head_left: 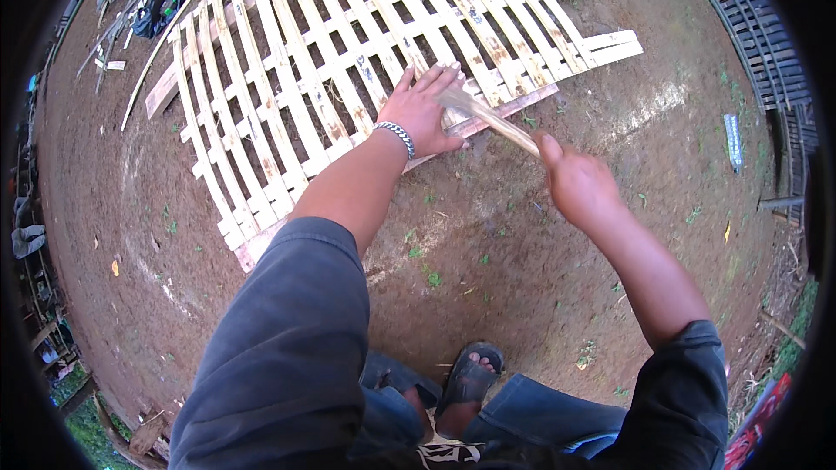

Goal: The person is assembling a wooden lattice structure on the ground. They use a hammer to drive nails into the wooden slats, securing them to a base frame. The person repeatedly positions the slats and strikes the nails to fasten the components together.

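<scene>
A lattice panel (283, 78) of pale wooden slats lies on the ground ahead of me. My left hand (422, 109) rests on its near edge with the fingers stretched over the slats and the thumb apart. A metal-link bracelet (396, 135) circles that wrist. My right hand (579, 178) is closed around the wooden handle of a hammer (509, 130). The hammer's head is smeared by motion and appears right beside my left fingers, above the panel's edge board (531, 100). Whether it touches the wood, I cannot tell. No nail can be made out.
Brown bare soil (488, 244) surrounds the panel. A long loose strip (165, 39) and a dark plastic bag (158, 9) lie at the far left. To the right are a clear plastic bottle (733, 141) and a dark slatted structure (740, 17). My sandalled foot (470, 379) stands close by.
</scene>
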{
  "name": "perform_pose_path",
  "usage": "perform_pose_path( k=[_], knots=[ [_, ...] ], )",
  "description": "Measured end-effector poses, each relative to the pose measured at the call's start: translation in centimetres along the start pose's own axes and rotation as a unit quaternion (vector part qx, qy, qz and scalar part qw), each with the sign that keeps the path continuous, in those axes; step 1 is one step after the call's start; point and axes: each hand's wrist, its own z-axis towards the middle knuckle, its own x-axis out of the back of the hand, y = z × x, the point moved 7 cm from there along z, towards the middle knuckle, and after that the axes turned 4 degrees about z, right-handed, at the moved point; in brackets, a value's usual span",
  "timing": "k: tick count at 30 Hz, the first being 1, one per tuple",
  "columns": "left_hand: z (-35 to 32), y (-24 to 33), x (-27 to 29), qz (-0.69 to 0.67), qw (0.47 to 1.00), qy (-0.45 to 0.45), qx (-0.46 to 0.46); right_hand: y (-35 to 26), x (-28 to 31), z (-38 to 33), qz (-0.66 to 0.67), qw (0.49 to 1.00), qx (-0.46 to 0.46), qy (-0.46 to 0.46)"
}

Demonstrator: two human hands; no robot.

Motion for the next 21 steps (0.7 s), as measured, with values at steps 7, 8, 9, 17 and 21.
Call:
perform_pose_path(
  k=[7, 8, 9, 17, 21],
  knots=[
    [-0.4, -0.4, -0.3, 0.022, 0.999, -0.031, 0.011, -0.4, 2.2, -0.6, 0.139, 0.988, -0.030, 0.055],
    [-0.3, 0.2, -0.6, 0.019, 0.999, -0.036, 0.005, -0.4, 1.0, -1.0, 0.144, 0.988, -0.046, 0.021],
    [0.0, 0.0, -0.2, 0.026, 0.999, -0.035, 0.007, -0.3, 0.3, -0.8, 0.150, 0.987, -0.055, -0.002],
    [-0.4, 0.0, -0.3, 0.016, 1.000, -0.011, 0.009, 3.2, -3.4, -4.8, 0.269, 0.950, -0.133, 0.089],
    [-0.4, 0.2, 0.2, 0.019, 1.000, -0.013, 0.014, 3.5, -8.3, -6.7, 0.435, 0.862, -0.214, 0.148]
  ],
)
